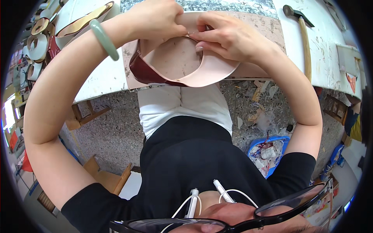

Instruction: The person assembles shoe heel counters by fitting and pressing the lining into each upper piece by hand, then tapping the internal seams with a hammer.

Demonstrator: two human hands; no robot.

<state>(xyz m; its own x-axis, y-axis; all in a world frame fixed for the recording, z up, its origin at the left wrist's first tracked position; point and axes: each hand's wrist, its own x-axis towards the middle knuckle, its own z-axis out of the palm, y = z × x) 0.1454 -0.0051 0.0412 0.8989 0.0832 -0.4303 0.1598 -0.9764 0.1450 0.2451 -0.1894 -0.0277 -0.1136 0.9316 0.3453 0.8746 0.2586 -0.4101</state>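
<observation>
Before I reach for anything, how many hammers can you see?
1. The hammer lies on the white table, to the right of the right hand. Others may be hidden at the crowded, blurred edges of the picture.

From afar I see a burgundy-and-pale-pink shoe upper (213,72) top centre, a pale-green bangle (103,39) upper left, speckled grey floor (118,130) mid-frame.

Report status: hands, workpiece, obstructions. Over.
Right hand pinching red-and-pink looped piece at far edge; left hand alongside, grip unclear. Nothing seen blocking. Hammer off right, apart from both hands.
</observation>
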